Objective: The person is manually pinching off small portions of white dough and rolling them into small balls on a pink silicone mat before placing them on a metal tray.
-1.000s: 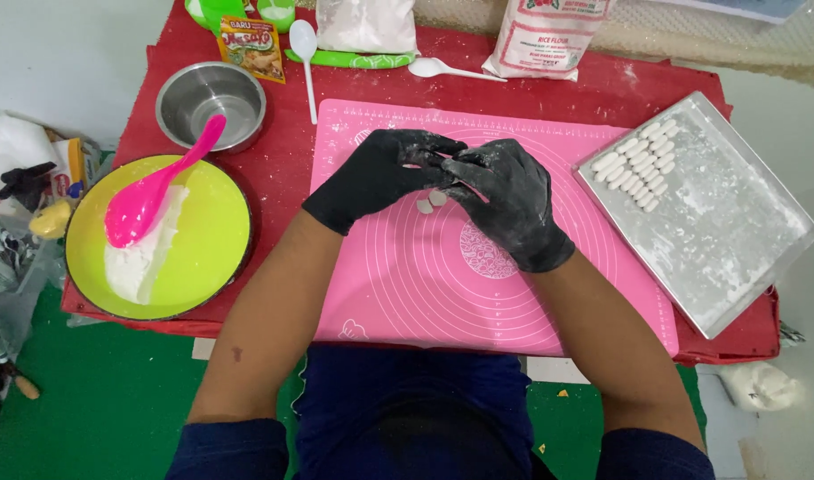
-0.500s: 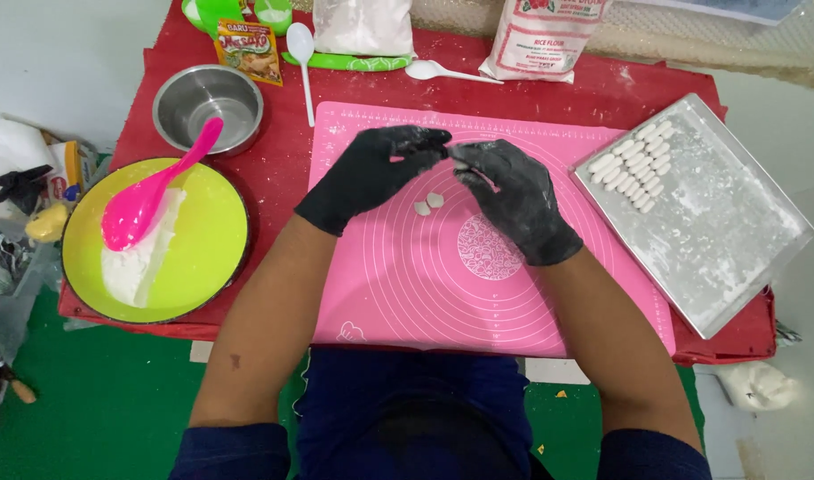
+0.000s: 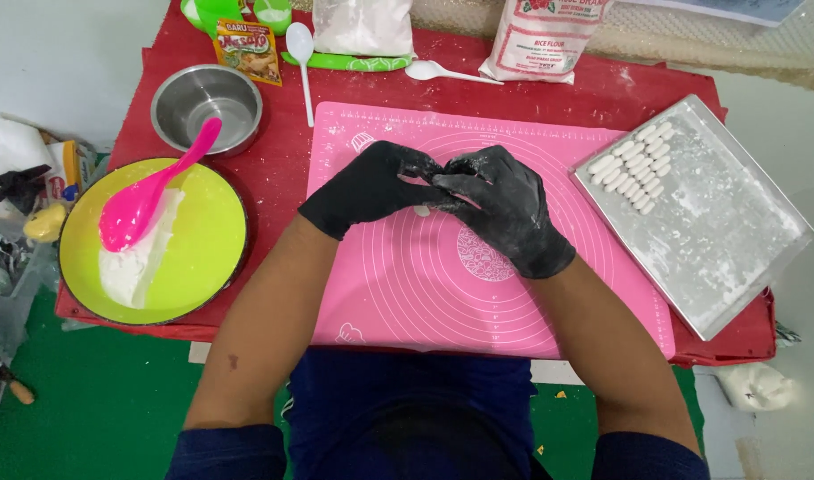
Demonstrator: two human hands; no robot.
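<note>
Both hands were over the pink mat when I looked down. My left hand and right hand, both in black gloves dusted white, met fingertip to fingertip above the mat's upper middle. The fingers were curled inward and pinched together at the meeting point; whatever sat between the tips was hidden, so I could not tell what they gripped. Just below the fingertips, a small white dough piece lay on the mat, too small for me to read its long axis or which way it pointed.

Off to my right, the metal tray sat tilted on the red table, floured, with rows of short white dough sticks packed in its upper left corner. Each stick's long axis ran roughly from lower left to upper right, side by side.

To my left, the green plate held a slab of white dough with a pink spoon resting on it, handle pointing up toward the steel bowl. A flour bag stood at the far edge.
</note>
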